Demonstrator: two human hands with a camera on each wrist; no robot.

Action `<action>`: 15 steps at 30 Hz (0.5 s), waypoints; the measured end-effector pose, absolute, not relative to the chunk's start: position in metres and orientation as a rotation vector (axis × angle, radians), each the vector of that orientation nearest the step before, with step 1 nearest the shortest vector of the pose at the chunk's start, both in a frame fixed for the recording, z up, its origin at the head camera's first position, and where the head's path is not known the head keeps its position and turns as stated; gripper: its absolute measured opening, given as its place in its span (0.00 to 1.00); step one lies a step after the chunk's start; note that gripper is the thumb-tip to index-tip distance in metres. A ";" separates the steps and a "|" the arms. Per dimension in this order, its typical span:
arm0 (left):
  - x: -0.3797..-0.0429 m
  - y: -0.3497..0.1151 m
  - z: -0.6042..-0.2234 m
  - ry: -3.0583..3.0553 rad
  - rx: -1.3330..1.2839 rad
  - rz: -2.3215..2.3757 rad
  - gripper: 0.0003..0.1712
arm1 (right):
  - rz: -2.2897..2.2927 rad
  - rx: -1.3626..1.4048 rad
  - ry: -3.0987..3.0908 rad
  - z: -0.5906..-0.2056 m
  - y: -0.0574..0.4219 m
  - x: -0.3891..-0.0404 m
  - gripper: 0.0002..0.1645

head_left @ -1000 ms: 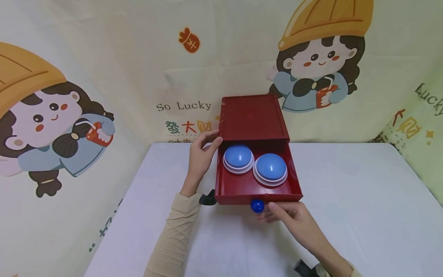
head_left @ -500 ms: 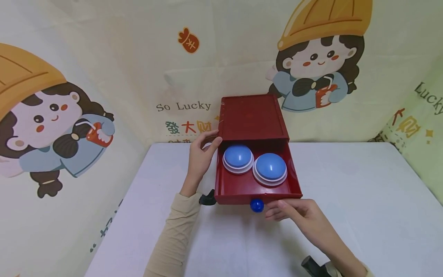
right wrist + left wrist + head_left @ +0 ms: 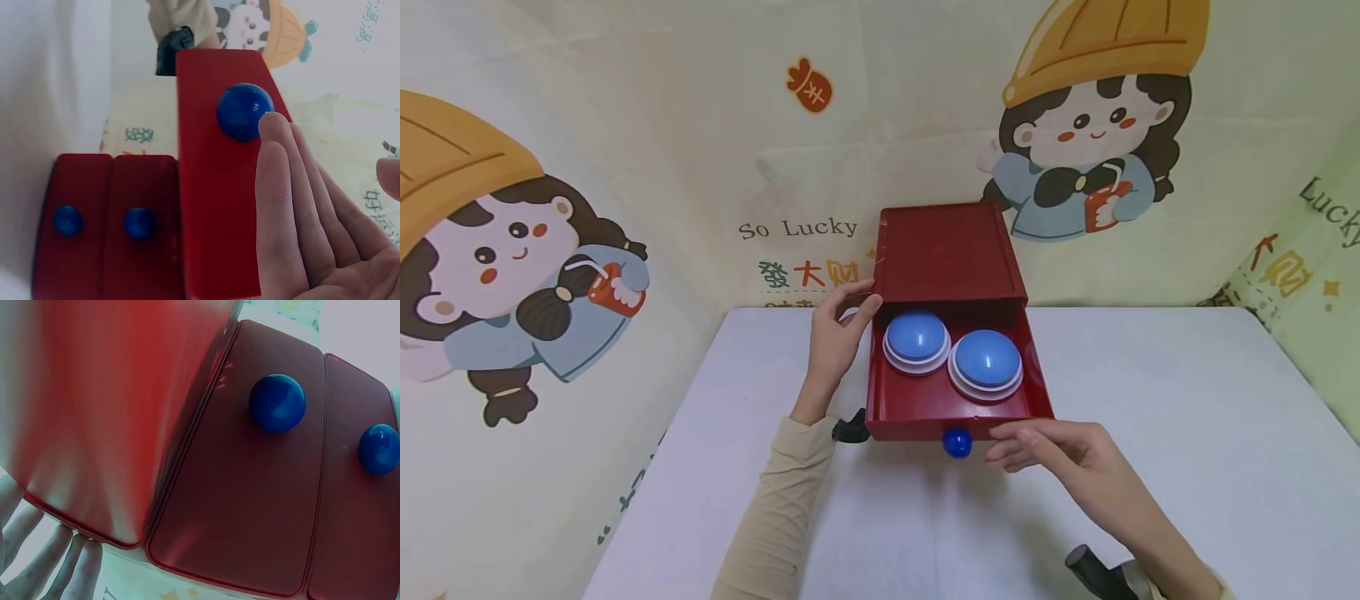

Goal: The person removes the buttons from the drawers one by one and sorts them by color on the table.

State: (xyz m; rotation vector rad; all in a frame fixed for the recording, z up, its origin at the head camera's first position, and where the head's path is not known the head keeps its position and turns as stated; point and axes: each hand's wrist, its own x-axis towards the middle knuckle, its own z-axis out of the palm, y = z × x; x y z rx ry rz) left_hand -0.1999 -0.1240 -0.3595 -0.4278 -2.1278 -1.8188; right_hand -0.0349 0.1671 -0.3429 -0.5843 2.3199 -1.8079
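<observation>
A red drawer cabinet [image 3: 950, 254] stands on the table with its top drawer [image 3: 925, 430] pulled out. Inside the drawer sit two round push buttons with white bases, the left button [image 3: 916, 337] slightly farther back than the right button [image 3: 988, 358]. My left hand [image 3: 835, 354] steadies the cabinet's left side, its fingers extended against the edge in the left wrist view. In front of the drawer, my right hand [image 3: 1075, 454] holds nothing; its straight fingers lie beside the drawer front, right of the blue knob [image 3: 957, 443]. In the right wrist view the fingertips overlap the knob [image 3: 244, 112].
Two lower drawers below are closed, each with a blue knob [image 3: 277, 403]. The white table [image 3: 1150, 400] extends on both sides. A printed cloth backdrop [image 3: 700, 150] hangs close behind the cabinet. Dark wrist-camera mounts [image 3: 1097, 572] sit on both wrists.
My right hand has drawn away from the blue knob, to the right and slightly up along the drawer front. The left hand, drawer and buttons have stayed put.
</observation>
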 end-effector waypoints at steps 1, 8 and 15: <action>-0.200 -0.124 -0.359 -2.129 -0.423 -1.821 0.20 | -1.809 -0.596 2.324 -0.341 0.168 -0.035 0.18; -0.192 -0.121 -0.347 -2.152 -0.407 -1.838 0.21 | -1.847 -0.715 2.312 -0.329 0.173 -0.035 0.19; -0.178 -0.118 -0.331 -2.167 -0.416 -1.819 0.21 | -1.839 -0.745 2.429 -0.315 0.178 -0.035 0.18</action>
